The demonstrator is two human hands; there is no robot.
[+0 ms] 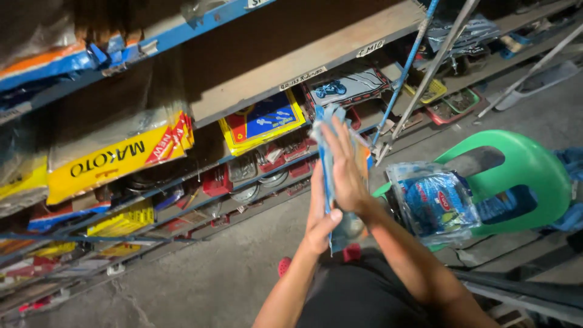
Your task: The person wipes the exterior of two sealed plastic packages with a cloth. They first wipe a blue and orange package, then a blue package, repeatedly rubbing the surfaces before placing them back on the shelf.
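Just left of the green plastic chair [522,176], the person presses a flat blue packet [328,152] between the flattened right hand [346,170] and left hand [319,215], apparently smoothing it, which calls for steady palm pressure.

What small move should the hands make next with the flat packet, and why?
Probably lower the packet onto the bag of blue goods on the green chair. The left hand and right hand press it flat between the palms, upright, clear of the shelf.
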